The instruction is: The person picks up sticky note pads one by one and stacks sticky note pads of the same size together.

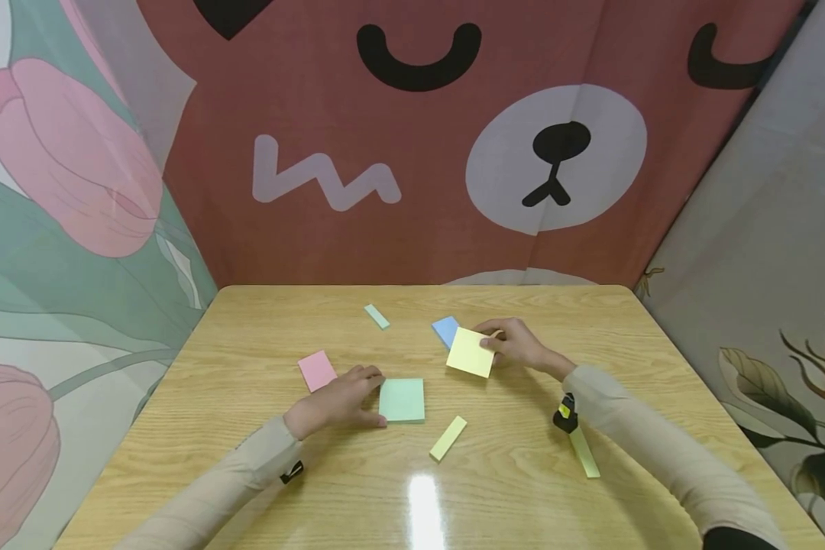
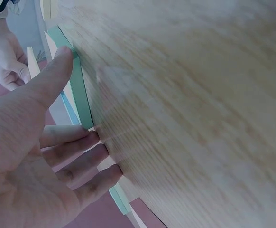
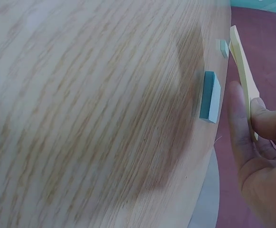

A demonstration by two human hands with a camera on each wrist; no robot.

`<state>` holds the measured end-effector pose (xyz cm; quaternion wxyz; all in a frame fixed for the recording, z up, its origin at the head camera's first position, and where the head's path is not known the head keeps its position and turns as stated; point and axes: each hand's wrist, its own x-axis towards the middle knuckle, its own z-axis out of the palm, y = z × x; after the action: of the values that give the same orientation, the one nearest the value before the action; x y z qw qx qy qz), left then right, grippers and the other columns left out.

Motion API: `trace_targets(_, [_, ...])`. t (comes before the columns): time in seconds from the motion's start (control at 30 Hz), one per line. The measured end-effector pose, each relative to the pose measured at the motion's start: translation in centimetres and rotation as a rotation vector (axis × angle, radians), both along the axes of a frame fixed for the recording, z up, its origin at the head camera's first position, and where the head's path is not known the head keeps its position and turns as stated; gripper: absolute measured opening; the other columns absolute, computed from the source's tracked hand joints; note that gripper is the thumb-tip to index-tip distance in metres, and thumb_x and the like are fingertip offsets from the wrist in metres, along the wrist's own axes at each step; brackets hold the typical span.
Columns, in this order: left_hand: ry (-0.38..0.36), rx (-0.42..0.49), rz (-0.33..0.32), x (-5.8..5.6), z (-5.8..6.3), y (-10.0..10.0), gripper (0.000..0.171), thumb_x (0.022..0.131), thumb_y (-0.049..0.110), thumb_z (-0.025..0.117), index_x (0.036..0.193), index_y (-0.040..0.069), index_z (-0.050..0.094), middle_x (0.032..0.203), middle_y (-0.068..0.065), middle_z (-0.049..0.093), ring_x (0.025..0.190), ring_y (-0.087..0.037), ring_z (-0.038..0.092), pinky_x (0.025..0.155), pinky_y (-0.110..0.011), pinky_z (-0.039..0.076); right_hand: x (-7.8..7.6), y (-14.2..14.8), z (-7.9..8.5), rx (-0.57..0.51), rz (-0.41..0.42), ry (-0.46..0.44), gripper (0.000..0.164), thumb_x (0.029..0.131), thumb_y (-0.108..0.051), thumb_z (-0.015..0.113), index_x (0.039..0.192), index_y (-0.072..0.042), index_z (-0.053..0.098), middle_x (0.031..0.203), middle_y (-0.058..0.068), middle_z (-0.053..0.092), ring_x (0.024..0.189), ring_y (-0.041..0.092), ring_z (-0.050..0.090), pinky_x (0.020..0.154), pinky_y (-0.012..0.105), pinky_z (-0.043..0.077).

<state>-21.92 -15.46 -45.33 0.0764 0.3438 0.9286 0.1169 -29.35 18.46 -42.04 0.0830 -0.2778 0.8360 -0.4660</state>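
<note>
My right hand (image 1: 519,344) pinches a square pale-yellow sticky note pad (image 1: 470,353) at its right edge, thumb on one face and fingers behind. In the right wrist view this pad (image 3: 243,71) is held on edge above the table. It overlaps a blue sticky note pad (image 1: 444,330) in the head view. My left hand (image 1: 340,401) rests beside a square mint-green sticky note pad (image 1: 402,400), with thumb and index fingertips at its left corners. The other fingers are extended in the left wrist view. A pink sticky note pad (image 1: 317,370) lies just behind this hand, partly hidden.
A narrow yellow sticky note strip pad (image 1: 448,438) lies near the middle of the wooden table (image 1: 247,336). Another yellow strip pad (image 1: 584,454) is under the right forearm, and a small green strip pad (image 1: 376,316) lies toward the back. Printed curtains (image 1: 316,244) hang around the table.
</note>
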Motion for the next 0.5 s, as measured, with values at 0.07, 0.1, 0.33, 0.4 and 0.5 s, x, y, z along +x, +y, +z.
trace_targets(0.07, [0.003, -0.002, -0.003, 0.02, 0.00, 0.00, 0.077, 0.075, 0.053, 0.060, 0.128, 0.000, 0.043, 0.131, -0.014, 0.038, 0.119, -0.028, 0.035, 0.092, -0.039, 0.037, 0.02, -0.08, -0.03, 0.003, 0.008, 0.015, 0.027, 0.086, 0.002, 0.053, 0.111, 0.009, 0.055, 0.100, 0.027, 0.056, 0.076, 0.035, 0.060, 0.059, 0.052, 0.047])
trace_targets(0.1, [0.004, -0.002, -0.005, 0.02, 0.00, -0.01, 0.076, 0.075, 0.053, 0.060, 0.127, 0.000, 0.043, 0.131, -0.014, 0.038, 0.119, -0.028, 0.035, 0.092, -0.039, 0.037, 0.04, -0.12, -0.06, 0.002, 0.013, 0.022, 0.027, 0.086, 0.003, 0.053, 0.111, 0.009, 0.055, 0.100, 0.027, 0.056, 0.075, 0.035, 0.060, 0.059, 0.052, 0.047])
trace_targets(0.33, [0.007, 0.002, -0.009, 0.09, 0.13, 0.00, 0.075, 0.076, 0.051, 0.060, 0.127, 0.000, 0.043, 0.130, -0.013, 0.039, 0.118, -0.028, 0.036, 0.090, -0.038, 0.038, 0.45, -0.47, -0.05, -0.008, 0.039, -0.003, 0.028, 0.086, 0.004, 0.051, 0.113, 0.010, 0.053, 0.098, 0.029, 0.055, 0.075, 0.038, 0.059, 0.055, 0.052, 0.047])
trace_targets(0.4, [0.005, 0.003, -0.006, 0.10, 0.15, 0.02, 0.075, 0.076, 0.051, 0.060, 0.127, 0.000, 0.043, 0.130, -0.013, 0.039, 0.118, -0.028, 0.036, 0.090, -0.038, 0.038, 0.57, -0.59, 0.03, -0.004, 0.041, -0.012, 0.029, 0.086, 0.004, 0.051, 0.114, 0.009, 0.053, 0.098, 0.029, 0.055, 0.075, 0.038, 0.059, 0.056, 0.053, 0.047])
trace_targets(0.5, [0.005, 0.002, -0.005, 0.08, 0.12, 0.02, 0.075, 0.076, 0.052, 0.060, 0.127, 0.000, 0.043, 0.131, -0.013, 0.038, 0.118, -0.028, 0.036, 0.091, -0.038, 0.038, 0.74, -0.80, 0.10, 0.003, 0.038, -0.009, 0.028, 0.086, 0.004, 0.051, 0.114, 0.009, 0.053, 0.098, 0.028, 0.055, 0.075, 0.037, 0.059, 0.055, 0.053, 0.046])
